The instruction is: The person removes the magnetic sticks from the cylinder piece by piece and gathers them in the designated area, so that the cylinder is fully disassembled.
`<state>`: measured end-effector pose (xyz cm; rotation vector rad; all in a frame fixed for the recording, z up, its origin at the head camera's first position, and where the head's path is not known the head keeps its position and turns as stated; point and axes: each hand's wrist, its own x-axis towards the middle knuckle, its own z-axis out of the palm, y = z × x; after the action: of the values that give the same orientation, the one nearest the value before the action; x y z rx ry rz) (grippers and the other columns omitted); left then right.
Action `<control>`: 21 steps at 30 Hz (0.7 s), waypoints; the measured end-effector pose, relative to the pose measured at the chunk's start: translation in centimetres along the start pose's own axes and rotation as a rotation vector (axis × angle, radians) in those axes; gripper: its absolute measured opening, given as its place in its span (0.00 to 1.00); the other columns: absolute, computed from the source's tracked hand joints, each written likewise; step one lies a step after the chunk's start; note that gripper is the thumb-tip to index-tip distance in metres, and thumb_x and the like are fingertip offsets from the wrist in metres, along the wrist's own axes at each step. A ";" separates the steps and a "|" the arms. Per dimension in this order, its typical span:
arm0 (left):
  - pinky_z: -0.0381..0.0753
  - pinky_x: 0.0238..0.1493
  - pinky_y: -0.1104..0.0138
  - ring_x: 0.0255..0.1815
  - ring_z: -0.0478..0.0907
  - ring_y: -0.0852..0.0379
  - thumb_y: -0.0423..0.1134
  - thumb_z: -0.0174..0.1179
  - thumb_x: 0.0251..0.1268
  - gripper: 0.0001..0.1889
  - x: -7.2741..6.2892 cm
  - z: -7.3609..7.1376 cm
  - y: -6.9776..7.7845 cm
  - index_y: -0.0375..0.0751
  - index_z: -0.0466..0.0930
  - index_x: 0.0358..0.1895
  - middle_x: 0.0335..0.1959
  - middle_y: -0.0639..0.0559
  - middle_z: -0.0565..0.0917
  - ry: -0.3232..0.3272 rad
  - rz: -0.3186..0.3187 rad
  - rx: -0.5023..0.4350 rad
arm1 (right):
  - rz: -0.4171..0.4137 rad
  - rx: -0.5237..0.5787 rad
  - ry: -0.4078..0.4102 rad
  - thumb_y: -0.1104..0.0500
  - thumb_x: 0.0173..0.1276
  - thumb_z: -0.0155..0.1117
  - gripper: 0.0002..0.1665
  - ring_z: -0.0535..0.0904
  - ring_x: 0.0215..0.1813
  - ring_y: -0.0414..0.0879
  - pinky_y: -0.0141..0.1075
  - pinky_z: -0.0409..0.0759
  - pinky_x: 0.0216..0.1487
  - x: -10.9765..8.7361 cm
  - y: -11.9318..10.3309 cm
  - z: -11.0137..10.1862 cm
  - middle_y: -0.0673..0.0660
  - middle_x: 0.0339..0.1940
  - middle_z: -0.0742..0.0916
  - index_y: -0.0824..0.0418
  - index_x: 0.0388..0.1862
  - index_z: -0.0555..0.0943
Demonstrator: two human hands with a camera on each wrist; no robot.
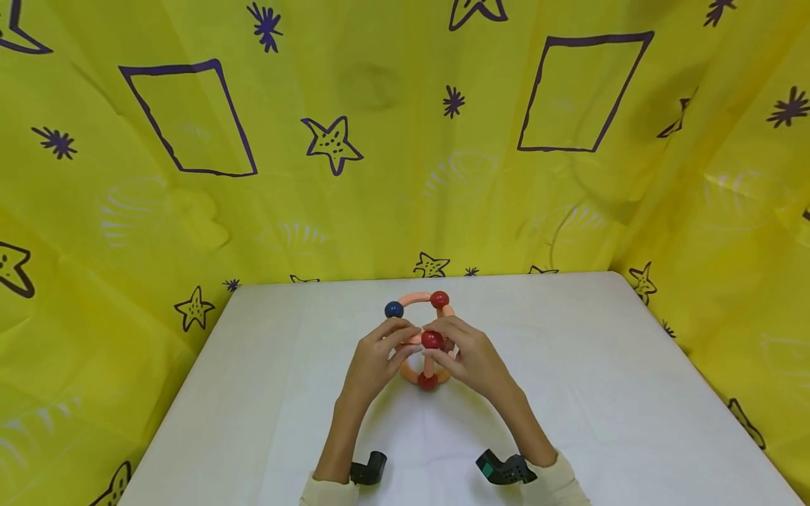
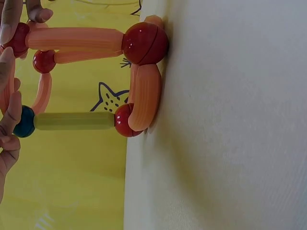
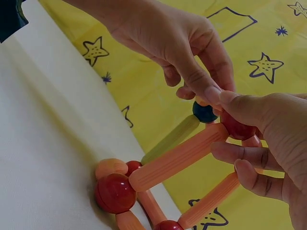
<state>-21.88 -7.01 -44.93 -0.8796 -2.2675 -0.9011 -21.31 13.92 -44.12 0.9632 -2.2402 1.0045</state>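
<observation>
Both hands are at the top of a standing frame of magnetic balls and rods. My right hand (image 1: 471, 355) grips the nearest upper red ball (image 1: 432, 340) between thumb and fingers. Beside it, my left hand (image 1: 375, 358) pinches a short orange curved rod (image 1: 413, 339) between thumb and fingertips, its end right at that red ball. Just beyond the left fingers is a blue ball (image 3: 205, 112), topping a yellow-green upright rod (image 2: 74, 121). An orange upright rod (image 3: 177, 157) runs down from the gripped ball to a lower red ball (image 3: 115, 193).
Another red ball (image 1: 439, 299) tops the frame's far side, joined to the blue ball by an orange curved rod (image 1: 416, 298). The frame stands on a white table (image 1: 304, 393). A yellow curtain (image 1: 392, 211) with drawn stars hangs behind and at the sides.
</observation>
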 end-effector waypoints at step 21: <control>0.81 0.45 0.73 0.42 0.79 0.60 0.41 0.66 0.59 0.11 0.1 0.3 0.1 0.43 0.85 0.44 0.43 0.55 0.81 -0.020 -0.023 0.009 | 0.052 -0.023 0.034 0.61 0.54 0.77 0.21 0.77 0.28 0.39 0.28 0.80 0.29 -0.1 -0.8 0.4 0.52 0.40 0.84 0.57 0.47 0.81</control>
<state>-21.98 -6.73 -45.03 -0.8642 -2.3017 -0.8951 -20.70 13.28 -44.15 0.8760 -2.2540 1.0084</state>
